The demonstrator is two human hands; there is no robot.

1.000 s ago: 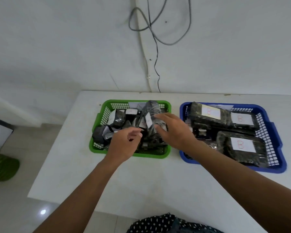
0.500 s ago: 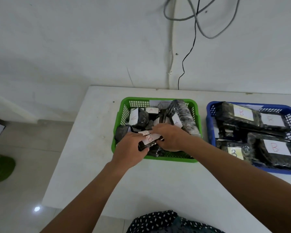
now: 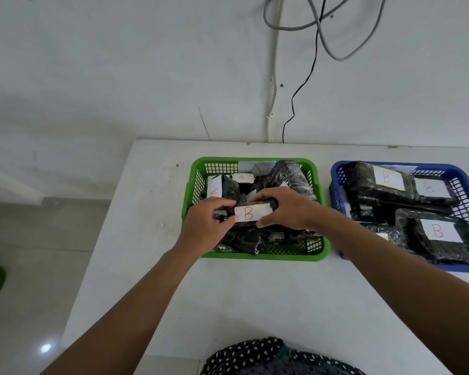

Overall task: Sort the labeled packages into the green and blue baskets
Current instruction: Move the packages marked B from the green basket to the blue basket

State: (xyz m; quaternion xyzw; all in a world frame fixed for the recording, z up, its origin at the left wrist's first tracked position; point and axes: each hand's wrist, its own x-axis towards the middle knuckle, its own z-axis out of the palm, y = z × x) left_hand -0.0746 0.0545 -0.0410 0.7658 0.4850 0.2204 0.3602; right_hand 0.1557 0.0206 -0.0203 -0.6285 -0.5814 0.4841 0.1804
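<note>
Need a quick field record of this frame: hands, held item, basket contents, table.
left hand: grips the left end of the held package
right hand: grips its right end
held package: dark wrap, white label reading B, over the green basket
green basket: dark packages, visible labels read A
blue basket: dark packages, clear labels read B
table: white, both baskets side by side, green to the left

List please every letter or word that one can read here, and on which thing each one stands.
"B": label on the package held by the left hand and right hand.
"A": three labels in the green basket.
"B": three package labels in the blue basket.
Its small front label is unreadable.
</note>
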